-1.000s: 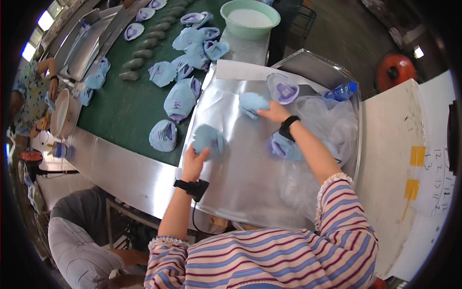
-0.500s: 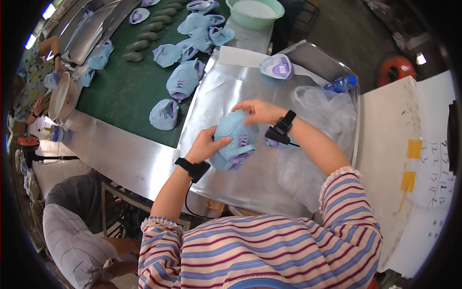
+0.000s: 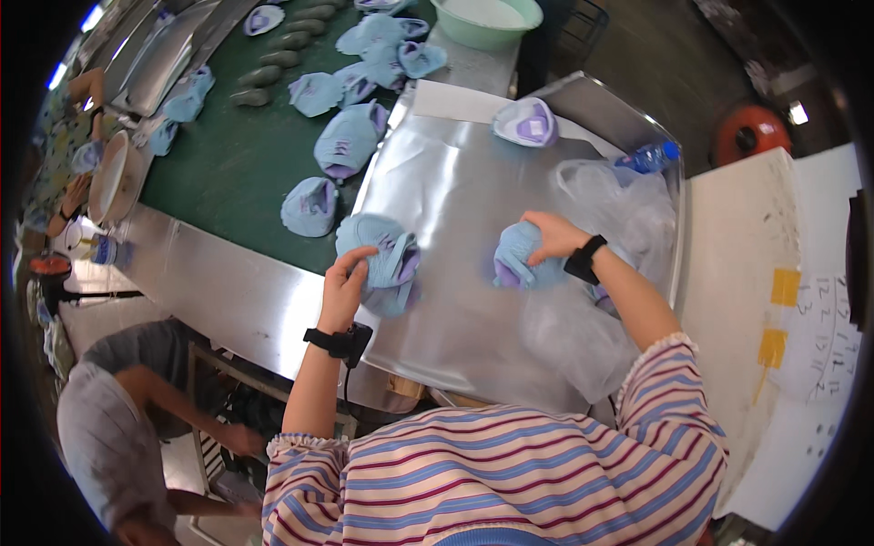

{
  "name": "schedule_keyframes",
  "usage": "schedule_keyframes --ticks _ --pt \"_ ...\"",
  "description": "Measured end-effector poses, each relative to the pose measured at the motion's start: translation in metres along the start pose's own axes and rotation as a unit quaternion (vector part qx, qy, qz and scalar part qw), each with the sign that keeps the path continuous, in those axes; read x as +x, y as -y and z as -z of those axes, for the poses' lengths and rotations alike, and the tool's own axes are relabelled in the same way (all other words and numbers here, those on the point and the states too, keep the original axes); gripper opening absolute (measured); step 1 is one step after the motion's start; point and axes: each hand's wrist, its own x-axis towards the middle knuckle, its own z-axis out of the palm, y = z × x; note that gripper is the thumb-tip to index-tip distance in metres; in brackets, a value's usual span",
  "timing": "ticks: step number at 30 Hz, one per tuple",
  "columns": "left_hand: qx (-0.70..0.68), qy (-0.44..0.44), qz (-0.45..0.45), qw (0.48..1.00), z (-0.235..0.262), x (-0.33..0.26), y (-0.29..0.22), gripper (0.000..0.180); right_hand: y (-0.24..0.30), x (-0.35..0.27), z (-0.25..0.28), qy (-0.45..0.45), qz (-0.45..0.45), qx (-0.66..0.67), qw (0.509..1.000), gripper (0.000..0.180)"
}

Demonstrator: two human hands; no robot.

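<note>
Hands split since 0.5 s ago, when both held one cap at centre. Now left hand (image 3: 344,284) grips a light-blue cap (image 3: 382,259) mid-frame on steel tabletop (image 3: 455,182); right hand (image 3: 553,235) clamps a second blue cap (image 3: 516,259) just right, beside clear plastic bag (image 3: 610,196).
</note>
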Motion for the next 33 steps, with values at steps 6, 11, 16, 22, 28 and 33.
schedule_keyframes --ticks 6,11,16,22,28,33 --pt "-0.028 -0.031 -0.031 0.999 0.030 0.018 0.011 0.029 0.087 0.034 -0.029 0.007 0.176 -0.009 0.984 0.061" --pt "-0.275 -0.072 -0.003 0.959 0.062 0.014 0.004 0.031 0.111 0.061 -0.060 -0.108 0.305 -0.340 0.883 0.050" --pt "-0.299 -0.076 -0.012 0.951 0.076 0.004 0.014 0.031 0.095 0.071 -0.084 -0.133 0.358 -0.389 0.838 0.041" --pt "0.406 0.102 -0.165 0.893 -0.004 -0.057 0.003 0.036 0.156 0.026 -0.117 -0.087 0.397 -0.187 0.894 0.037" --pt "0.205 0.009 -0.092 0.974 -0.002 -0.086 0.058 0.026 0.090 0.099 -0.111 -0.270 0.160 0.060 0.947 0.057" --pt "-0.194 -0.168 0.021 0.966 0.036 -0.084 0.037 0.028 0.073 0.169 -0.131 -0.289 -0.041 -0.029 0.956 0.071"
